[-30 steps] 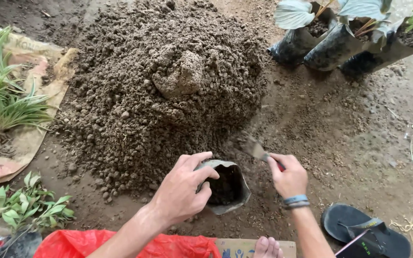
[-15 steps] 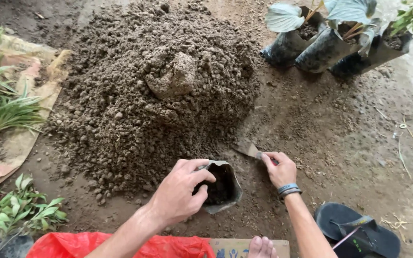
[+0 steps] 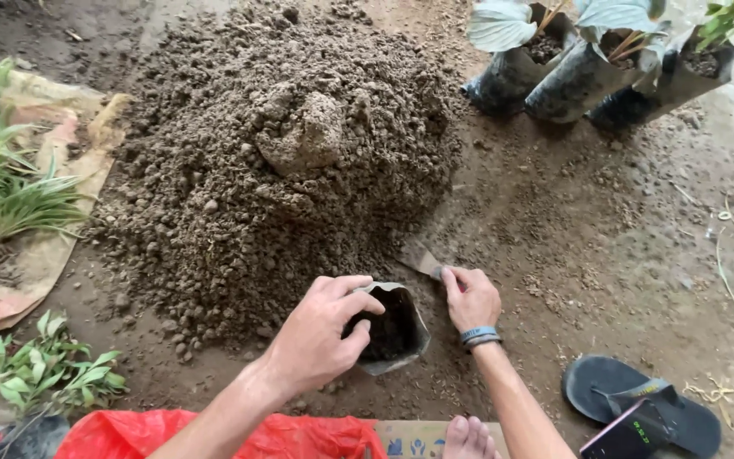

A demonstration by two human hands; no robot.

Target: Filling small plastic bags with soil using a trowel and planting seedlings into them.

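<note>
Filling of a small black nursery bag [image 3: 392, 327] looks partway done, judging by what shows inside it. The bag sits on the ground at the near foot of the big soil heap [image 3: 286, 144], its mouth tipped toward the heap. Left hand [image 3: 320, 336] has fingers curled over the near rim, thumb on one side and fingertips hooked inside the opening, pinching the plastic so the mouth is held wide. Dark soil is visible in the bottom of the bag; the upper wall is slack and creased, so I judge it well short of full

Right hand [image 3: 469, 297] is wrapped closed around the handle of a small trowel [image 3: 425, 259]; the blade points away from the person, lying at the edge of the heap just beside the bag's far rim. Whether the blade carries soil I cannot tell; it is dusty and partly lost against the ground. A pair of bands sits on that wrist

Three filled bags with broad-leaved plants [image 3: 588, 68] lean together well apart at the far right, so some bags are already potted up. Grass-like plants [image 3: 6, 178] lie bare-rooted on a sack [image 3: 61, 229] at the left, and a leafy sprig [image 3: 40, 370] lies nearer, none yet in bags. Left to do, as I judge it: more scoops into this bag, then a plant set in it

A black sandal [image 3: 639, 399] lies near the right forearm
</note>
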